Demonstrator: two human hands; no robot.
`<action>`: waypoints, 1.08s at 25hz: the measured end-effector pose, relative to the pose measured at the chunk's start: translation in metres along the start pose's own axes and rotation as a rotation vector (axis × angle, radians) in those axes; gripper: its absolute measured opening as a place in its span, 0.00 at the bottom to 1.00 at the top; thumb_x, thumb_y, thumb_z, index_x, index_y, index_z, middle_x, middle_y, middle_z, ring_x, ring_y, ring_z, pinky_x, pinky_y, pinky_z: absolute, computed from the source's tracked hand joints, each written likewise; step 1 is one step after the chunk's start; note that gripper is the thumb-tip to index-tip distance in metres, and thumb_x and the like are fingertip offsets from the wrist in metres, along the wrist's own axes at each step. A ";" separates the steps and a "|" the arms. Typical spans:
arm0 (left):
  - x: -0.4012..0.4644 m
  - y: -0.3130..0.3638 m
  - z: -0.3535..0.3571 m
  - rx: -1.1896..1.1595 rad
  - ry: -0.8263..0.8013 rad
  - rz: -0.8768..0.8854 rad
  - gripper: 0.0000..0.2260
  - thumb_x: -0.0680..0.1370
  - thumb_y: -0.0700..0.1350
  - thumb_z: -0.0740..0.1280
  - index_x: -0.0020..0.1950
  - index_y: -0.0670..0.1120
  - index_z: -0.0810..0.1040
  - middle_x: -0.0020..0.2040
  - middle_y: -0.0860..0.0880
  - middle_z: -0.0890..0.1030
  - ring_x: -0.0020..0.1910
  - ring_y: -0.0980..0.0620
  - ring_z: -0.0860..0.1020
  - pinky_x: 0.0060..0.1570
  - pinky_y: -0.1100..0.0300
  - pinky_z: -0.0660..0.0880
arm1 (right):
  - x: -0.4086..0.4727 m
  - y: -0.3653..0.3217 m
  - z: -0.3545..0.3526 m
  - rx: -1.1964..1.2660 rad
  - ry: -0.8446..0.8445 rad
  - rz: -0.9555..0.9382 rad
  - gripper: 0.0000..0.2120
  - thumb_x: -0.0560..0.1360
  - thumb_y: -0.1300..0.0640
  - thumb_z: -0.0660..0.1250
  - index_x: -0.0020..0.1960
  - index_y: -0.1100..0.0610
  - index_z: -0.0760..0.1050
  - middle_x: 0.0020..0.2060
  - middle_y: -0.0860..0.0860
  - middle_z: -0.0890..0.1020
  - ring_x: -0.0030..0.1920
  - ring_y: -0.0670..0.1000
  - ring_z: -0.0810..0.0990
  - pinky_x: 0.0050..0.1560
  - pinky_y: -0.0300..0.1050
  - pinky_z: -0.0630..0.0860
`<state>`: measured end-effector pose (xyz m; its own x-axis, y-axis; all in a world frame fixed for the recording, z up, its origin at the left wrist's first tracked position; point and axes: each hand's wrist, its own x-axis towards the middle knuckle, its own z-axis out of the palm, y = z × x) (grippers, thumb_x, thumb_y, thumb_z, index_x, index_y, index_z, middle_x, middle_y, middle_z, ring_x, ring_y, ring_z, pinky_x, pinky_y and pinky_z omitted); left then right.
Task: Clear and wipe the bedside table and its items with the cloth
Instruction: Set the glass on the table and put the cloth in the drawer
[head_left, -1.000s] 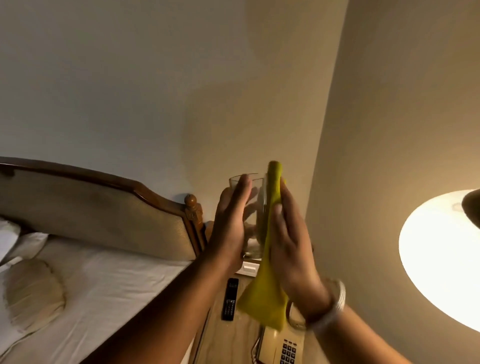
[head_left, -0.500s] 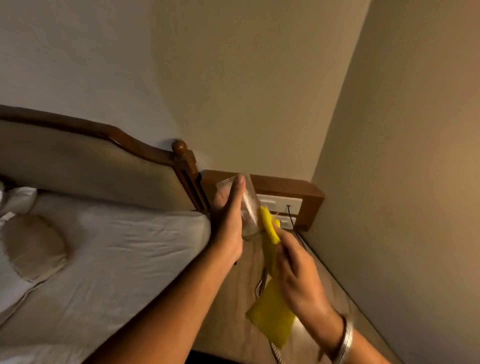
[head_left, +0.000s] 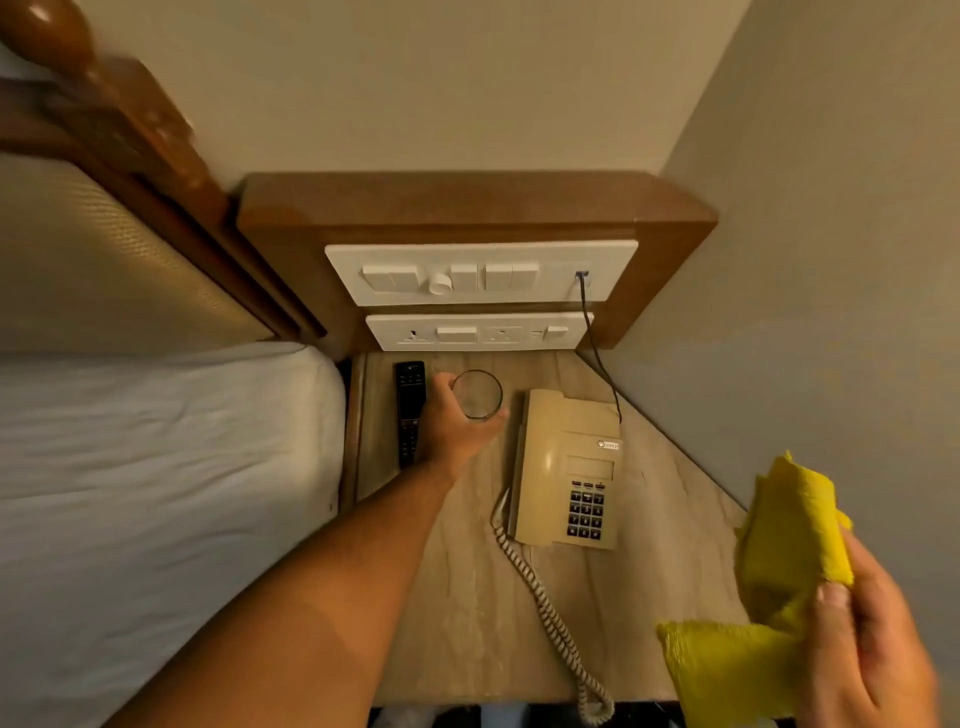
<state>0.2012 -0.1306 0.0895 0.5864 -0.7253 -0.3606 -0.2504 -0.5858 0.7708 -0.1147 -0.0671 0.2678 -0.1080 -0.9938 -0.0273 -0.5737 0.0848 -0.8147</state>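
Observation:
A clear drinking glass stands upright on the wood-grain bedside table, near its back. My left hand is wrapped around the glass from the near left side. A black remote lies just left of that hand. To the right of the glass sits a beige telephone with a coiled cord running to the table's front edge. My right hand is raised at the lower right, off the table, gripping a bunched yellow cloth.
A wooden panel with two white switch plates rises behind the table, and a thin black cable drops from it to the phone. The bed's white sheet and padded headboard border the left. A wall closes off the right side.
The view has dropped from the wall to the tabletop. My left hand brought the glass down from chest height onto the table. My right hand pulled the cloth off the glass, away to the right.

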 end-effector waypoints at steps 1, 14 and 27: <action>0.006 -0.008 0.008 0.005 0.015 0.008 0.34 0.66 0.56 0.80 0.63 0.51 0.65 0.57 0.50 0.76 0.53 0.52 0.77 0.39 0.67 0.71 | -0.004 0.004 0.007 -0.006 -0.012 -0.003 0.22 0.78 0.48 0.53 0.71 0.42 0.66 0.62 0.33 0.73 0.59 0.27 0.69 0.53 0.19 0.65; -0.140 0.067 -0.061 -0.655 -0.762 -0.026 0.30 0.73 0.76 0.56 0.64 0.60 0.80 0.60 0.51 0.84 0.61 0.50 0.82 0.59 0.52 0.79 | -0.036 -0.099 0.087 0.041 -0.531 -0.045 0.24 0.82 0.51 0.54 0.76 0.48 0.55 0.65 0.38 0.69 0.61 0.39 0.72 0.58 0.33 0.70; -0.205 0.052 -0.092 -0.597 -0.492 -0.080 0.04 0.76 0.53 0.70 0.46 0.58 0.85 0.44 0.58 0.87 0.44 0.60 0.85 0.41 0.66 0.80 | -0.046 -0.037 0.066 0.097 -0.832 0.083 0.47 0.58 0.46 0.81 0.72 0.54 0.64 0.58 0.54 0.79 0.57 0.54 0.80 0.57 0.49 0.79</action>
<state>0.1388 0.0210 0.2520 0.1407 -0.8479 -0.5112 0.3172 -0.4505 0.8345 -0.0355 -0.0291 0.2608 0.5088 -0.7171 -0.4764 -0.5141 0.1908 -0.8362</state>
